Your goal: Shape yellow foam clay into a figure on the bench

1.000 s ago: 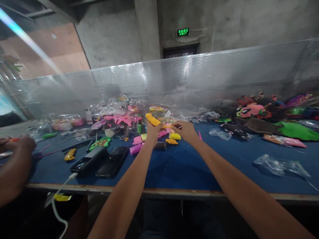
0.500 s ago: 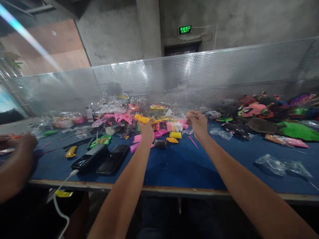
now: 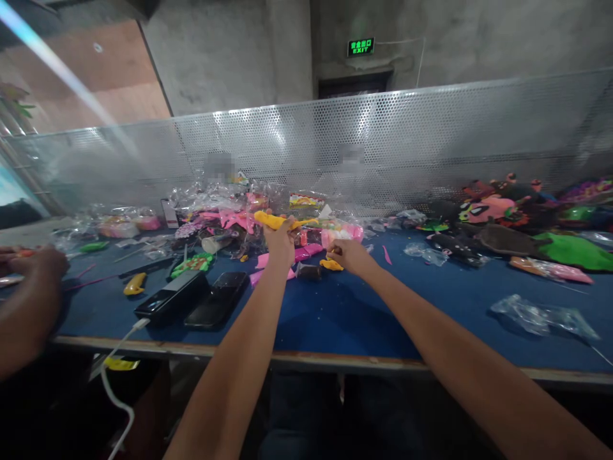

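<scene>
My left hand (image 3: 281, 237) is closed round a long yellow soft piece (image 3: 272, 221), which sticks out on both sides of the fingers above the blue table. To its right, my right hand (image 3: 352, 255) is lowered with its fingers pressed together. The fingertips are at a small yellow lump (image 3: 331, 264) on the table; whether they grip it or something else is hidden. Pink packets (image 3: 309, 252) and a dark, short cylinder (image 3: 309, 272) lie between the two hands. Behind them is a pile of clear wrappers and pink pieces (image 3: 237, 220).
A power bank (image 3: 172, 297) with a white cable and a black phone (image 3: 218, 300) lie left of my forearm. Another person's hands (image 3: 45, 268) are at the far left. Soft toys (image 3: 493, 211) and clear bags (image 3: 541, 316) lie right. A perforated metal screen (image 3: 297, 137) stands behind.
My right hand has moved left and down to the yellow lump. A pink strip right of it has shifted. My left hand still holds the long yellow piece.
</scene>
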A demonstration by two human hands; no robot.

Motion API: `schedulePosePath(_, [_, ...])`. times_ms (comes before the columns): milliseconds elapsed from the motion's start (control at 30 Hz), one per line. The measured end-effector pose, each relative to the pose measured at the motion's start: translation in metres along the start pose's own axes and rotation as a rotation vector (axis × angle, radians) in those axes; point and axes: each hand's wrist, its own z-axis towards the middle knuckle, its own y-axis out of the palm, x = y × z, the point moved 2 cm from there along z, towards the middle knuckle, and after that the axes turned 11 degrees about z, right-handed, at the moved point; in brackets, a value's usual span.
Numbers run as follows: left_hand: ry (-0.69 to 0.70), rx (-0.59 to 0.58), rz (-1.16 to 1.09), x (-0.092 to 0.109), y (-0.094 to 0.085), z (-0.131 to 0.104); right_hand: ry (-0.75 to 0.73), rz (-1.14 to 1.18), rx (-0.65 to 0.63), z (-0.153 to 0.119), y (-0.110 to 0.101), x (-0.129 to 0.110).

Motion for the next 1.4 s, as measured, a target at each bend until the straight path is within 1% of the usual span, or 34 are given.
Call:
schedulePosePath(100, [0.011,-0.016,0.027,-0.001,0.001,-0.003,0.035,-0.083,-0.028,-0.001,0.006,0.004])
schedulePosePath(167, [0.013,-0.026,0.063,-0.002,0.002,-0.004,0.023,-0.064,-0.043,0.0,0.011,0.008])
schedulePosePath(200, [0.012,-0.032,0.08,-0.002,0.002,-0.005,0.001,-0.028,-0.021,0.0,0.011,0.009])
schedulePosePath(267, [0.011,-0.046,0.104,-0.003,0.002,-0.005,-0.046,0.088,0.09,0.002,0.007,0.01])
schedulePosePath(333, [0.008,-0.063,0.123,-0.004,0.003,-0.006,-0.068,0.252,0.236,0.002,-0.002,0.006])
schedulePosePath(367, [0.009,-0.07,0.132,-0.005,0.003,-0.006,-0.063,0.344,0.29,0.001,-0.008,0.003])
schedulePosePath(467, [0.02,-0.074,0.155,-0.008,0.005,-0.007,-0.073,0.59,0.4,-0.002,-0.02,-0.01])
schedulePosePath(533, [0.02,-0.074,0.165,-0.01,0.006,-0.009,-0.093,0.644,0.44,-0.004,-0.022,-0.019])
schedulePosePath(633, [0.002,-0.107,0.187,-0.015,0.009,-0.011,-0.111,0.671,0.425,-0.004,-0.018,-0.024])
schedulePosePath(767, [-0.002,-0.156,0.207,-0.02,0.011,-0.015,-0.098,0.715,0.385,-0.002,-0.011,-0.02])
schedulePosePath(1000, [-0.003,-0.185,0.244,-0.02,0.011,-0.018,-0.083,0.615,0.378,0.001,-0.012,-0.018])
schedulePosePath(1133, [0.001,-0.19,0.246,-0.02,0.012,-0.019,-0.07,0.612,0.35,0.002,-0.012,-0.016])
schedulePosePath(1267, [0.001,-0.167,0.265,-0.021,0.011,-0.017,-0.057,0.691,0.327,0.002,-0.011,-0.017])
schedulePosePath(1400, [-0.013,-0.171,0.249,-0.02,0.01,-0.018,0.014,0.892,0.254,0.002,-0.011,-0.019])
